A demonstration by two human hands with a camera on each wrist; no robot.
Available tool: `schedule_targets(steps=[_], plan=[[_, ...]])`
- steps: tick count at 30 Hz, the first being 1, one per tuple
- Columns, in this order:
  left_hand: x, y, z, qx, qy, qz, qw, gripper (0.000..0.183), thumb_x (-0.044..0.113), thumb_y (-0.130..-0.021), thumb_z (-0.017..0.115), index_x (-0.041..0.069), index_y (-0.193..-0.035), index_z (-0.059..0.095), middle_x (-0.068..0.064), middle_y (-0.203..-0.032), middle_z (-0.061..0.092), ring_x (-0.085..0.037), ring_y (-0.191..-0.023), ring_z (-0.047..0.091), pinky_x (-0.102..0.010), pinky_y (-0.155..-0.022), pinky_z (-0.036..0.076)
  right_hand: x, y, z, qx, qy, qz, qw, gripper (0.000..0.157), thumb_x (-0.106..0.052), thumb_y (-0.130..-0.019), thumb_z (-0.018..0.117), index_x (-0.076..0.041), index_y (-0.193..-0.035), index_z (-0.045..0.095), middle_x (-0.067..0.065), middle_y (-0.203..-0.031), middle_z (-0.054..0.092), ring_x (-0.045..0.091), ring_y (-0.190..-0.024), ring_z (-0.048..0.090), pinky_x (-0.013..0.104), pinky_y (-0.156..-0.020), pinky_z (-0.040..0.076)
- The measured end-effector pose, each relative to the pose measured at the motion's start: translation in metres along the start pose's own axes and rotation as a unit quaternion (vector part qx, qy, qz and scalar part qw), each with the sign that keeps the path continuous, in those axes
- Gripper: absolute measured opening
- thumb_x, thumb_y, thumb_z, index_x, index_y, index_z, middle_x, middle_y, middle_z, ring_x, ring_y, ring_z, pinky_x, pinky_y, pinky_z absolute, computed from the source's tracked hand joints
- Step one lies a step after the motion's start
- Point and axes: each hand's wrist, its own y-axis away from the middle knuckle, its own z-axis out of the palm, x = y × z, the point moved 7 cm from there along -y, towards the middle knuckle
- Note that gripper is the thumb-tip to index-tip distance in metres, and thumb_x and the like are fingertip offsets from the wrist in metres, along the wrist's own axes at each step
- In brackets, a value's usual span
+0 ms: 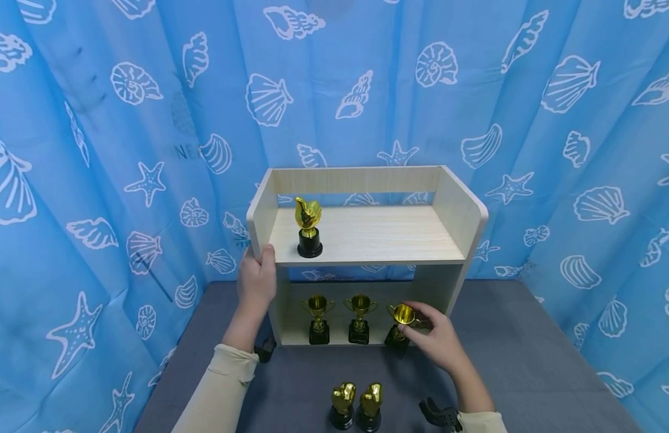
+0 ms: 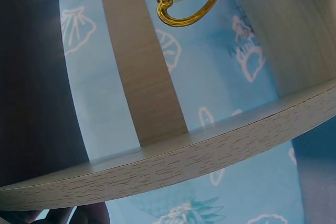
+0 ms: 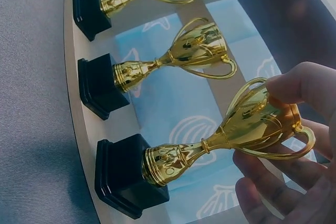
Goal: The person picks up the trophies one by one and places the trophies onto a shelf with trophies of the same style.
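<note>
A two-tier pale wooden shelf point(image 1: 367, 263) stands on the table. My left hand point(image 1: 257, 279) grips its left side panel, thumb at the front edge; the left wrist view shows only dark fingertips point(image 2: 84, 214) below the panel. With my right hand point(image 1: 434, 334) I hold a gold two-handled trophy cup point(image 3: 252, 124) by its bowl, thumb on one side and fingers on the other. Its black square base point(image 3: 131, 174) is at the lower tier's front edge, slightly tilted. Two similar cups, a middle one point(image 1: 359, 319) and a left one point(image 1: 318, 319), stand beside it on that tier.
On the upper tier, toward the left, stands a gold flame-like trophy point(image 1: 309, 225) on a round black base. Two gold fist-shaped trophies, one left point(image 1: 343, 406) and one right point(image 1: 370, 408), stand on the grey table point(image 1: 508, 349) in front. A blue shell-print curtain point(image 1: 367, 78) hangs behind.
</note>
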Motion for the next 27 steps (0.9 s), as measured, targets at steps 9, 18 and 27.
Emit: schedule_targets(steps=[9, 18, 27], plan=[[-0.001, -0.001, 0.0, -0.002, 0.004, 0.0, 1.0, 0.055, 0.053, -0.099, 0.04, 0.014, -0.137, 0.05, -0.012, -0.134, 0.058, -0.031, -0.117, 0.058, -0.057, -0.098, 0.045, 0.004, -0.004, 0.002, -0.003, 0.014, -0.005, 1.0, 0.045, -0.026, -0.089, 0.073, -0.017, -0.131, 0.061, 0.006, -0.131, 0.063, 0.027, -0.117, 0.06, 0.046, -0.088, 0.052], [-0.002, 0.0, 0.0, -0.009, 0.002, -0.008, 0.9999, 0.057, 0.055, -0.099, 0.039, 0.015, -0.139, 0.048, -0.011, -0.137, 0.057, -0.03, -0.119, 0.058, -0.056, -0.1, 0.045, 0.012, -0.006, 0.007, -0.008, 0.006, 0.002, 1.0, 0.046, -0.028, -0.088, 0.073, -0.017, -0.131, 0.06, 0.009, -0.133, 0.062, 0.031, -0.119, 0.059, 0.053, -0.089, 0.051], [-0.001, 0.0, 0.0, -0.005, -0.002, -0.003, 1.0, 0.058, 0.056, -0.099, 0.039, 0.017, -0.139, 0.048, -0.011, -0.135, 0.058, -0.03, -0.117, 0.059, -0.056, -0.097, 0.046, 0.015, -0.009, 0.009, -0.008, -0.001, 0.006, 1.0, 0.046, -0.028, -0.088, 0.073, -0.017, -0.131, 0.06, 0.008, -0.132, 0.062, 0.029, -0.114, 0.061, 0.044, -0.083, 0.054]])
